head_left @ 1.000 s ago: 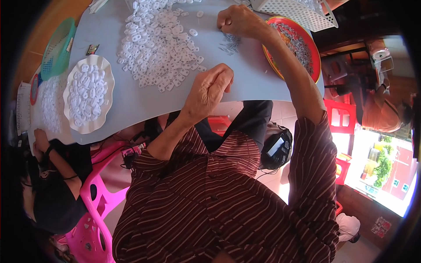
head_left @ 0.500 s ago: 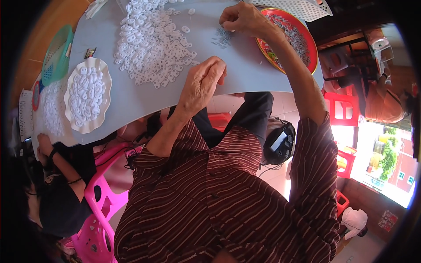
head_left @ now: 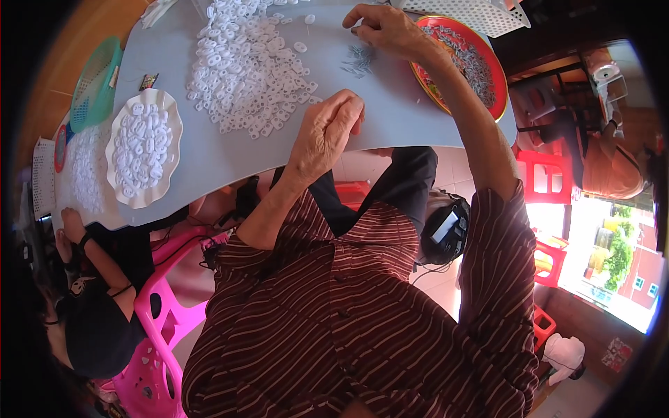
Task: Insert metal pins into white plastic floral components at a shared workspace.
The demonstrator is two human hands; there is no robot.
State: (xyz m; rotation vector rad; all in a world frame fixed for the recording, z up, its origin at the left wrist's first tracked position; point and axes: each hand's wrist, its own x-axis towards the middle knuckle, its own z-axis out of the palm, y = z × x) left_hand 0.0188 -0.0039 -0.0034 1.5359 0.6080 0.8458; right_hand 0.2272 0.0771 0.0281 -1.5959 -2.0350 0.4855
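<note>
My left hand (head_left: 326, 131) is curled closed above the front edge of the grey table (head_left: 237, 155), and whatever its fingers may hold is hidden. Farther off, my right hand (head_left: 387, 31) hovers over the table with its index finger stretched out and apart from the thumb. Just below it lies a small scatter of thin grey metal pins (head_left: 357, 61). A red round tray (head_left: 499, 90) under my right forearm carries many more such grey pieces. Left of my hands spreads a large heap of small white oval plastic pieces with holes (head_left: 244, 76).
A scalloped white dish (head_left: 175, 157) of white pieces stands at the left, beside a green basket (head_left: 111, 52). White perforated basket (head_left: 488, 15) at the far right. Another person's hand (head_left: 72, 226) rests by the left table edge, near a pink chair (head_left: 157, 306).
The fingers of my right hand have gone from a pinch beside the small pins to spread apart, a little to the left. My left hand stays closed in nearly the same place.
</note>
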